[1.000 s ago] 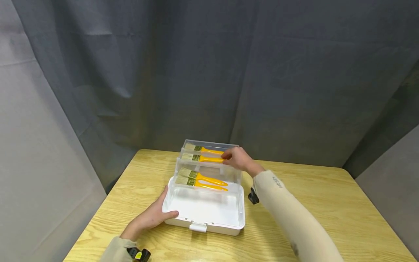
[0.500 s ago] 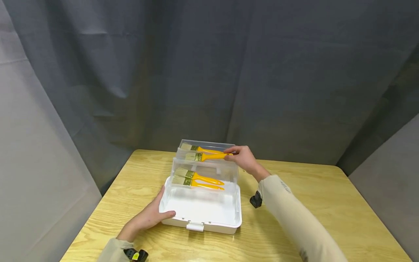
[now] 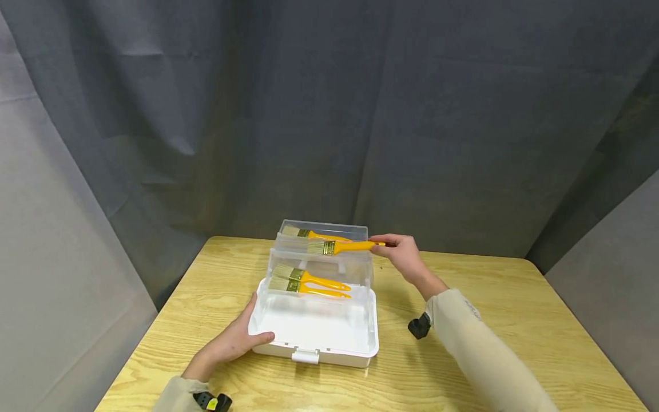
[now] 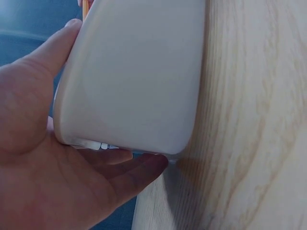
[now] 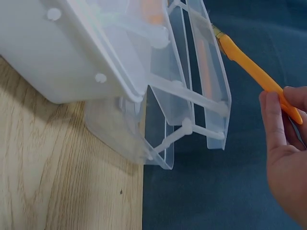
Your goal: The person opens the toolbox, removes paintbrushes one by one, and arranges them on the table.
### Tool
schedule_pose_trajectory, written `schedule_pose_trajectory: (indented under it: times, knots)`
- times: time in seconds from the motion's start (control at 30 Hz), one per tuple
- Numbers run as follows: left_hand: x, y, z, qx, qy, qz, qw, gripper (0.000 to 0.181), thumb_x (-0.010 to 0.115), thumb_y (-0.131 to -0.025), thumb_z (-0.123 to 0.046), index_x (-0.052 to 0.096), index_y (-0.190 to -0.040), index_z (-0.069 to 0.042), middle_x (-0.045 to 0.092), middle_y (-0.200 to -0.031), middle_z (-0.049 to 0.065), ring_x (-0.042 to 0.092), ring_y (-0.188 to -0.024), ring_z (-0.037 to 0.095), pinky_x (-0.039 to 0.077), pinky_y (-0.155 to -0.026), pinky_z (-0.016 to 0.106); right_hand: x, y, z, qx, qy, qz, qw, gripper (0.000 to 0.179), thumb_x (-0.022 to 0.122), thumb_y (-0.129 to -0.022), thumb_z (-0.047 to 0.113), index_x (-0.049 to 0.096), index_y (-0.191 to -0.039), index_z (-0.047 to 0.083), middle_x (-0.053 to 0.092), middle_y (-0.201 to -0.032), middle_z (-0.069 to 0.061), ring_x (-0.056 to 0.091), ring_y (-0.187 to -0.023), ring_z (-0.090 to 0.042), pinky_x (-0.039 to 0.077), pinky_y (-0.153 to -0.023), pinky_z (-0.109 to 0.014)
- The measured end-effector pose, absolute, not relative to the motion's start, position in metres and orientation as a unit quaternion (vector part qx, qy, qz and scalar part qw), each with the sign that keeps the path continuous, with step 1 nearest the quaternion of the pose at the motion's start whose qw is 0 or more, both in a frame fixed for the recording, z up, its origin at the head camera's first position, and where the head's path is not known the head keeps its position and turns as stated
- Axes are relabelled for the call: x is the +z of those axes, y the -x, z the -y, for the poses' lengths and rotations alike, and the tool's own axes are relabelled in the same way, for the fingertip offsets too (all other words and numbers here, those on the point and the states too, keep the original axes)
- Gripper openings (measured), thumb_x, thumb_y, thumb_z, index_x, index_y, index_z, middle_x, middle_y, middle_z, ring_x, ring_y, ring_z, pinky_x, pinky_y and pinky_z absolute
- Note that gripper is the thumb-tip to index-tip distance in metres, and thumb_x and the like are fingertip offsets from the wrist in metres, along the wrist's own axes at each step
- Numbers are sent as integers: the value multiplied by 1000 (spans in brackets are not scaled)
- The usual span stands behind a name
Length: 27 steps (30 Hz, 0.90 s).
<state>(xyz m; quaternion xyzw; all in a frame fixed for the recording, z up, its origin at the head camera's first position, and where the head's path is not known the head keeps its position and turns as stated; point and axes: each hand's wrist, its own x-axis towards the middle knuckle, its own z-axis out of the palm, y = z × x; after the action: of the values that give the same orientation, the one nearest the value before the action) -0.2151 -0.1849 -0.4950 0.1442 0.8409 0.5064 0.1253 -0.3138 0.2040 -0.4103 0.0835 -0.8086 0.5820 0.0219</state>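
My right hand (image 3: 407,257) pinches the handle end of a yellow-handled paintbrush (image 3: 350,246), bristles pointing left, held above the upper trays. In the right wrist view thumb and fingers close on the orange-looking handle (image 5: 254,69). A white toolbox (image 3: 314,329) stands with its stepped clear trays (image 3: 350,269) unfolded at the back. Two more paintbrushes (image 3: 326,281) lie side by side in the lower tray, and another paintbrush (image 3: 326,236) lies in the top one. My left hand (image 3: 234,340) grips the toolbox's left side, thumb over the front rim; the left wrist view shows fingers behind its end wall (image 4: 134,72).
The toolbox sits on a light wooden table (image 3: 489,332), its white latch (image 3: 306,356) at the front. A dark grey curtain (image 3: 437,126) hangs behind the table's back edge. Lighter grey panels (image 3: 62,257) stand at both sides.
My right hand has lifted the paintbrush out of the upper tray and moved it rightward. The left hand keeps its hold on the toolbox; the other paintbrushes stay in their trays.
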Motion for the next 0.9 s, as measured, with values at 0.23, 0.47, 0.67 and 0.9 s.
schedule_pose_trajectory:
  times: [0.23,0.47,0.67,0.9]
  knots:
    - [-497,216,185,500,-142,-845,129,106,73,-84,-26,-7,-151,-4,-3,-156,20,6,-141,37,10,-110,54,-411,304,-226,632,-88,769,27,37,68,-88,10,61,-120,-7,60,-114,-23,65,-87,-13,53,-79,-25]
    - [-501,216,187,496,-135,-848,133,107,73,-84,-28,-8,-151,-9,-3,-157,16,6,-141,34,10,-111,52,-414,293,-255,707,-87,701,13,37,66,-88,6,59,-120,-11,63,-106,-7,67,-90,-11,51,-84,-28]
    - [-500,215,187,496,-136,-847,130,107,73,-84,-27,-8,-151,-8,-3,-157,17,6,-141,35,10,-111,53,-417,284,-288,812,-104,574,-17,25,58,-89,-9,67,-111,-5,69,-105,-6,67,-93,-17,47,-88,-33]
    - [-501,214,187,491,-142,-849,131,107,72,-84,-27,-9,-151,-6,-3,-157,17,6,-141,34,10,-111,52,-428,275,-327,843,-87,530,-33,30,50,-92,-11,73,-104,4,69,-106,-7,67,-94,-18,49,-85,-28]
